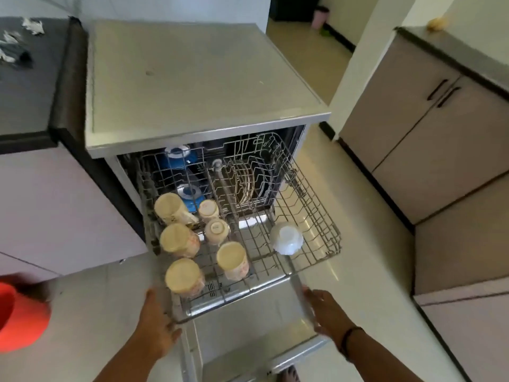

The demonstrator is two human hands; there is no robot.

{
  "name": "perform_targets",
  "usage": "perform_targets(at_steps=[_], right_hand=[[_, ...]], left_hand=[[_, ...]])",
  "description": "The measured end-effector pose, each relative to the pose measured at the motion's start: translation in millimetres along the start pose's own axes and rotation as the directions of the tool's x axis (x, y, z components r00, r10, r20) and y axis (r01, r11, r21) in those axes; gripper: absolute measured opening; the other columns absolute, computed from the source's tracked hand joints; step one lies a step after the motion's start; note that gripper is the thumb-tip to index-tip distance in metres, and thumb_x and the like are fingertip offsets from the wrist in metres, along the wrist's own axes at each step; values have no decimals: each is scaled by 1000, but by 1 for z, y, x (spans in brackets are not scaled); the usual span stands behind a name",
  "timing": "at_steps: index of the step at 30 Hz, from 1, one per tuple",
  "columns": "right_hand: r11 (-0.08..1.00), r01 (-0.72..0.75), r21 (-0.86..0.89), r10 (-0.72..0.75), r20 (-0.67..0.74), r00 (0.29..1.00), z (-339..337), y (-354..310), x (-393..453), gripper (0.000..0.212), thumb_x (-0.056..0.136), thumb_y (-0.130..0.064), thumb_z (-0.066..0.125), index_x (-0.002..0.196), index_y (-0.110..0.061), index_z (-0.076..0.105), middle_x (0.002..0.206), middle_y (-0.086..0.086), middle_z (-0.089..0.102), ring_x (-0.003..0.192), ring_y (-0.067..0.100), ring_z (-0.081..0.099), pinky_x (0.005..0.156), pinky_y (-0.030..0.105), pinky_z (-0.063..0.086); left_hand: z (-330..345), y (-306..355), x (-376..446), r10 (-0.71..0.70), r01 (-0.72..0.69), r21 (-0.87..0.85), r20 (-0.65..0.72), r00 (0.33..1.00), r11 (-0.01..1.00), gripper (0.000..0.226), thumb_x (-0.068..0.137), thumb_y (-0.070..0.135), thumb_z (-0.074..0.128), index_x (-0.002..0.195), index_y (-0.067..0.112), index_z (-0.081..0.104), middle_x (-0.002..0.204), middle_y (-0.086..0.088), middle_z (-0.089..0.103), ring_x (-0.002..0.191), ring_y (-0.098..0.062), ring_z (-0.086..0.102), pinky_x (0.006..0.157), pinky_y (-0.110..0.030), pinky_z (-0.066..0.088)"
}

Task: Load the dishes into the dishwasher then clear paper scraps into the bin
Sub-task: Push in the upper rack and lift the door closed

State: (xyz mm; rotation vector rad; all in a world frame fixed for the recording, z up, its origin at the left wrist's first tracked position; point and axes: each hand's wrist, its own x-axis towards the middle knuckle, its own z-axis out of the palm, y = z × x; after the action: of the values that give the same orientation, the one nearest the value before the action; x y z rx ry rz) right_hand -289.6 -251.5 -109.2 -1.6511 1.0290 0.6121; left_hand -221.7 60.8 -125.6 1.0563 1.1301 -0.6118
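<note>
Sticking out of the dishwasher, the rack is carrying upturned cups and a white bowl. Both hands are lying released, the left hand touching its near-left corner, the right hand beside its near-right corner. Paper scraps are lying on the far-left counter, well apart from both.

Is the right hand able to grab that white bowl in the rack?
Probably yes. The right hand is at the front right corner of the pulled-out upper rack, and the white bowl sits upside down on that same right side, with nothing above it or between them.
</note>
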Motion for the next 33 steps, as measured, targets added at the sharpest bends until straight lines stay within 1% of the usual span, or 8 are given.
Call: perform_targets(at_steps=[6, 8, 15, 18, 21, 27, 29, 33], right_hand=[[861, -238, 449, 152, 220, 964, -55, -12, 57, 84, 84, -69, 43, 152, -24, 22, 155, 13, 27, 127, 45, 41, 92, 48, 43], [803, -253, 539, 156, 220, 963, -59, -20, 74, 81, 86, -69, 40, 153, -28, 17, 157, 12, 22, 130, 45, 38, 97, 52, 40], [580, -276, 766, 89, 277, 957, -33, -19, 124, 73, 88, -72, 33, 151, -42, 11, 158, 4, 22, 135, 48, 31, 111, 57, 28], [532, -222, 817, 2, 261, 965, -23, -9, 136, 70, 88, -69, 40, 149, -44, 17, 153, 8, 29, 131, 50, 36, 109, 59, 31], [547, -198, 813, -121, 311, 943, -26, -11, 145, 98, 66, -59, 74, 148, -37, 25, 146, 22, 37, 118, 54, 50, 99, 65, 38], [569, -188, 801, -240, 380, 893, -24, -36, 156, 115, 58, -52, 77, 151, -17, 20, 141, 39, 35, 115, 58, 50, 97, 70, 36], [571, -169, 803, -255, 370, 893, -21, -51, 167, 117, 62, -57, 73, 154, -17, 11, 147, 38, 26, 121, 60, 43, 99, 73, 32], [595, -112, 796, -348, 381, 857, -13, -91, 189, 128, 54, -56, 76, 152, -6, 11, 144, 41, 27, 121, 62, 41, 101, 75, 26]], left_hand=[[39, -62, 1, -74, 53, -559, -15, 997, 827, 90, 87, 75, 31, 148, 8, 26, 139, -19, 39, 129, -37, 38, 109, -48, 29], [54, -73, 5, -42, 32, -634, 0, 999, 773, 81, 90, 69, 32, 140, 5, 36, 125, -20, 49, 122, -37, 44, 109, -49, 31], [78, -84, 28, 92, -100, -781, -55, 994, 616, 69, 96, 56, 37, 144, 7, 35, 146, -19, 41, 134, -36, 39, 115, -48, 25], [73, -90, 30, 186, -125, -802, -17, 982, 584, 98, 51, 47, 86, 130, 6, 46, 138, -20, 48, 123, -40, 45, 113, -51, 27], [69, -92, 34, 267, -163, -830, -17, 963, 533, 137, 3, 32, 95, 128, 5, 46, 124, -25, 53, 113, -43, 48, 108, -56, 28], [68, -72, 46, 377, -131, -897, 42, 925, 422, 134, 25, 30, 93, 140, -4, 34, 141, -32, 42, 128, -50, 40, 110, -65, 20], [77, -57, 51, 370, -99, -913, 60, 927, 396, 113, 60, 43, 77, 148, 1, 22, 149, -29, 30, 136, -48, 29, 112, -64, 16], [96, -20, 66, 511, -86, -930, 117, 852, 358, 71, 86, 53, 49, 136, 3, 42, 137, -28, 49, 127, -45, 46, 111, -61, 24]])
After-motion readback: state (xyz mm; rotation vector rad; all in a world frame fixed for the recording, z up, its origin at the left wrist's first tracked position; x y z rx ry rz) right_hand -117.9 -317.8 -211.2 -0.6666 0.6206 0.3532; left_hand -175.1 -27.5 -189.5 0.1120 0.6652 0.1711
